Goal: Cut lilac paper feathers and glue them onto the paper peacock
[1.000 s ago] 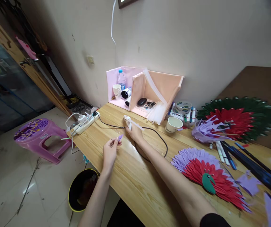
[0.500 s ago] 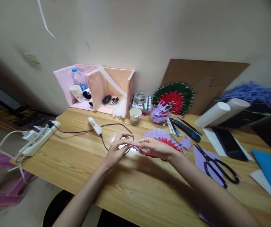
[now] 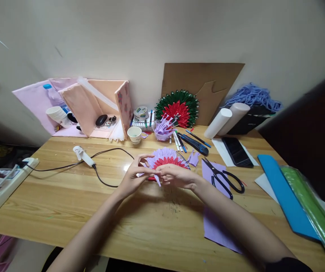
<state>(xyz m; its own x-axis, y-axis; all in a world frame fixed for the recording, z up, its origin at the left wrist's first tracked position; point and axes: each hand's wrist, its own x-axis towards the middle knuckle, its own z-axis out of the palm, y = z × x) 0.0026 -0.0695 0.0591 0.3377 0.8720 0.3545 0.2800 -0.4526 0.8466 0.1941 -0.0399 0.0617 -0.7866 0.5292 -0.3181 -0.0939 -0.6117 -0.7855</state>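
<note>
My left hand (image 3: 136,173) and my right hand (image 3: 177,176) meet fingertip to fingertip above the wooden table (image 3: 94,211). Between them they pinch a small purple strip (image 3: 158,180), with one narrow end hanging below the fingers. Just behind the hands lies a round fringed rosette (image 3: 169,155), purple outside and red inside, partly covered by them. To the right, black-handled scissors (image 3: 221,175) rest on a purple sheet (image 3: 217,230), partly under my right forearm. A small purple scrap (image 3: 193,158) lies between the rosette and the scissors.
A white glue gun (image 3: 83,155) and its black cord lie at left, near a power strip (image 3: 9,185). Behind stand a paper cup (image 3: 134,135), a bowl of purple strips (image 3: 163,130), pens and a green-red rosette (image 3: 177,109). White rolls (image 3: 219,122) and a phone (image 3: 237,151) are at right.
The view has swung to the right, so the table's things sit further left. Both hands still pinch the purple strip, whose narrow end now points downward.
</note>
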